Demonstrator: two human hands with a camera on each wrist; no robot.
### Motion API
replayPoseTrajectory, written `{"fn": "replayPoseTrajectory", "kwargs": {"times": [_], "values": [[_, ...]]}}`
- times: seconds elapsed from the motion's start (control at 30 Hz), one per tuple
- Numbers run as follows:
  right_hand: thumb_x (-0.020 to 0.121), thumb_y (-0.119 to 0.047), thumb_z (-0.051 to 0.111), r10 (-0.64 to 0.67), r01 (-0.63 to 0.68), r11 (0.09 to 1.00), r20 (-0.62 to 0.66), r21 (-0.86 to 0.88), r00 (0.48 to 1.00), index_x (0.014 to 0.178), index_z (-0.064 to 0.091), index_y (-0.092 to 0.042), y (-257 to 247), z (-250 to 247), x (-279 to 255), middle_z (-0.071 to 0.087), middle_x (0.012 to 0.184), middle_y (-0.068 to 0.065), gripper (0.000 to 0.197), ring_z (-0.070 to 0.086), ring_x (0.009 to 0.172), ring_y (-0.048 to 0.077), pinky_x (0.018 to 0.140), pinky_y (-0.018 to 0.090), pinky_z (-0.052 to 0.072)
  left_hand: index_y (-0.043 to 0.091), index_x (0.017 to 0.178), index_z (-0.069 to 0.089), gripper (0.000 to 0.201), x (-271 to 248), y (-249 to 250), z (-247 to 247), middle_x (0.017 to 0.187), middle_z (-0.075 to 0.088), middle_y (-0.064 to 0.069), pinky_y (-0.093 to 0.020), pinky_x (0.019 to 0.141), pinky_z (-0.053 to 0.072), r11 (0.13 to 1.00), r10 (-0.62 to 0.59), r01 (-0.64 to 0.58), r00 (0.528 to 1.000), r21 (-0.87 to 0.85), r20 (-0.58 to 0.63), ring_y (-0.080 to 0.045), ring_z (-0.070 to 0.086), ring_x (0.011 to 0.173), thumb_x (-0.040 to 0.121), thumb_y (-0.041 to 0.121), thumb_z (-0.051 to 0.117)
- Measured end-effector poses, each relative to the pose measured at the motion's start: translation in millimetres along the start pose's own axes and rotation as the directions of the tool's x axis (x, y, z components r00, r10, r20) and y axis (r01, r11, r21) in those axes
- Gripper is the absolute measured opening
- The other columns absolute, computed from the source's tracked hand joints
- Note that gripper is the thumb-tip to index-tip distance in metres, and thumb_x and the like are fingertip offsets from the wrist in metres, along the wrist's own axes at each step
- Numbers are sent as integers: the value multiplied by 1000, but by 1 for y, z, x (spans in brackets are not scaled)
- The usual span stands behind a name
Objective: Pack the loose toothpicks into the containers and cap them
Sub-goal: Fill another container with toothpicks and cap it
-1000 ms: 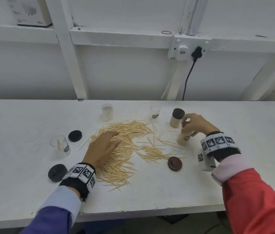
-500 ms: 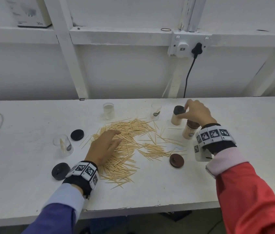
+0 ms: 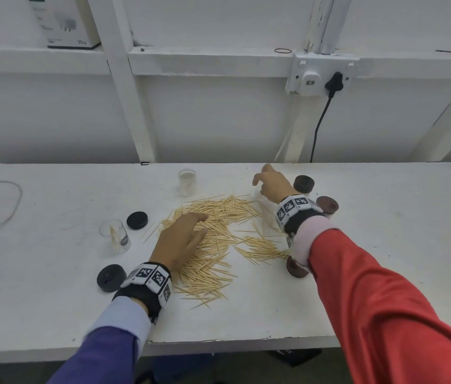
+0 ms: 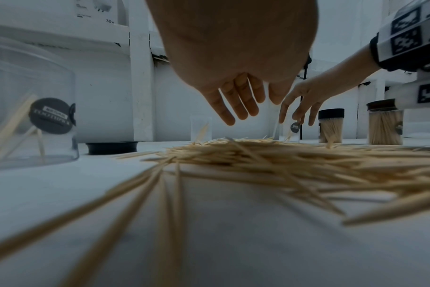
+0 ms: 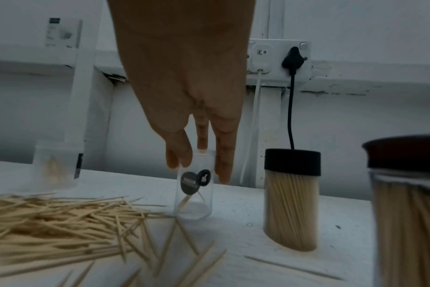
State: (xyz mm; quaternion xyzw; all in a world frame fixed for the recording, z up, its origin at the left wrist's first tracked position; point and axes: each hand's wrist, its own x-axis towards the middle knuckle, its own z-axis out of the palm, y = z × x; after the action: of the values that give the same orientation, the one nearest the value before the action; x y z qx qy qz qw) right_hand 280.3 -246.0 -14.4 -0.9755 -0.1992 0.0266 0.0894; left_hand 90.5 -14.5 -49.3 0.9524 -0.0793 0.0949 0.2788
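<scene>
My right grip (image 5: 197,153) reaches down over a clear, nearly empty container (image 5: 194,186) near the far edge of the table (image 3: 385,273), fingers straight and bracketing its rim. I cannot tell whether they have closed on it yet; they look loose, so I count the grip as released. My left grip (image 3: 180,239) lies flat and relaxed, palm down, over the pile of loose toothpicks (image 3: 213,245) spread across the middle of the table, grasping nothing.

Done so far, as I judge it: two containers are packed full and capped, the black-capped one (image 5: 291,200) just to the right of my reaching fingers and the brown-capped one (image 5: 410,213) nearer the camera on the right.

Left to do is most of the work. The pile remains large. Three clear containers stand open and hold only a few sticks each: the one under my right grip, one at the far edge (image 3: 187,182), and one toward the left edge (image 3: 115,236). Three caps lie loose on the table: a black cap (image 3: 137,220) beside the left container, another black cap (image 3: 111,277) near my left wrist, and a brown cap (image 3: 296,268) partly hidden under my right sleeve.
</scene>
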Motion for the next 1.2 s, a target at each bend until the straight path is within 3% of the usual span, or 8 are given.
{"fn": "replayPoseTrajectory", "kwargs": {"times": [0.1,0.2,0.37,0.57,0.67,0.77,0.93,1.2], "values": [[91,-3,58,-51,44,998,-137,-53,989,128,57,-21,-8,-5,-7,46,125,10,41,61,93,31,78,37,49,24,135,48,36,0,-1,1,134,53,9,-29,95,45,1000,10,-10,1000,1,-2,-6,47,124,101,36,45],[87,-24,69,-106,131,985,-217,109,970,128,54,-19,-29,-15,-19,48,124,7,44,59,96,25,78,33,45,24,138,43,41,0,0,1,139,48,8,-34,98,46,1000,19,-19,1000,-9,-14,-7,43,127,100,36,47],[73,-25,84,-302,146,731,124,667,945,110,57,-17,-71,-34,-48,51,116,5,47,63,77,17,61,24,54,16,147,31,67,2,1,0,151,35,-2,-32,110,32,996,89,-87,988,26,-123,-14,30,139,92,38,62],[81,-15,78,-471,138,593,203,794,858,112,56,-12,-87,-24,-49,55,119,13,38,64,87,22,72,29,55,15,138,44,56,4,0,1,127,57,-2,-44,99,42,1000,19,-23,981,-16,-195,-23,53,116,90,33,66],[88,-24,71,-329,138,714,156,686,931,123,57,-16,-73,-15,-28,56,125,7,39,60,110,23,85,33,53,15,136,46,53,5,-3,2,122,58,-1,-40,97,42,1000,-20,23,977,12,-211,-22,54,111,90,31,65],[88,-9,64,-187,130,962,230,242,955,140,44,-16,-56,7,-5,42,145,8,56,40,133,26,108,38,36,16,135,47,52,5,-3,3,121,59,-1,-38,97,40,998,-50,59,977,39,-206,-22,54,111,90,32,65],[87,-9,56,-79,84,996,433,7,898,154,16,-23,-60,34,-4,11,162,1,80,7,149,23,120,50,11,16,134,49,52,6,-5,5,119,60,-2,-38,96,41,996,-54,65,982,55,-181,-23,56,110,88,34,67],[82,-16,65,-171,168,985,356,40,919,146,35,-18,-71,32,-4,41,142,4,71,41,130,26,106,41,39,15,135,48,55,5,-3,3,119,61,-2,-40,97,41,996,-62,71,984,45,-165,-24,55,109,88,34,67]]}}
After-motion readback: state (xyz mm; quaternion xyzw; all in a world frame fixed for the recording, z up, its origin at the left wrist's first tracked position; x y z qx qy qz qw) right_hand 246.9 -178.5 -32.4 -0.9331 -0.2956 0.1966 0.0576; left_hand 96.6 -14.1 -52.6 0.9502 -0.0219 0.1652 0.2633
